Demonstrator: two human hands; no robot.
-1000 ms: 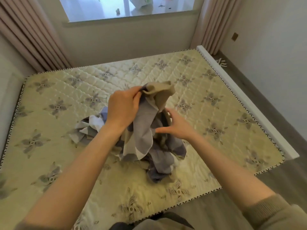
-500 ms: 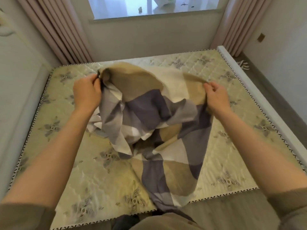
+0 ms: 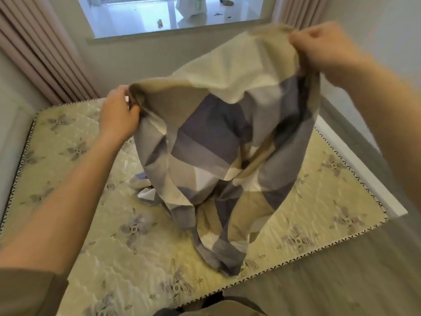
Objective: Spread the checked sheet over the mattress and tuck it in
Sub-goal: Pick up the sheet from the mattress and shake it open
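Observation:
The checked sheet (image 3: 218,137), in grey, tan and cream squares, hangs bunched in the air above the quilted floral mattress (image 3: 118,242). My left hand (image 3: 119,112) grips its upper edge on the left. My right hand (image 3: 323,47) grips the same edge higher up on the right. The edge is stretched between both hands. The lower folds trail down and touch the mattress near its front edge. The mattress middle is hidden behind the cloth.
A window (image 3: 173,12) with a sill is on the far wall, with pink curtains (image 3: 38,53) on both sides. A white bed frame rail (image 3: 355,167) runs along the right side, with wooden floor (image 3: 341,274) beyond it. A wall borders the mattress on the left.
Both hands have lifted the sheet off the mattress and moved apart. The right hand has risen well above the left, stretching the top edge out.

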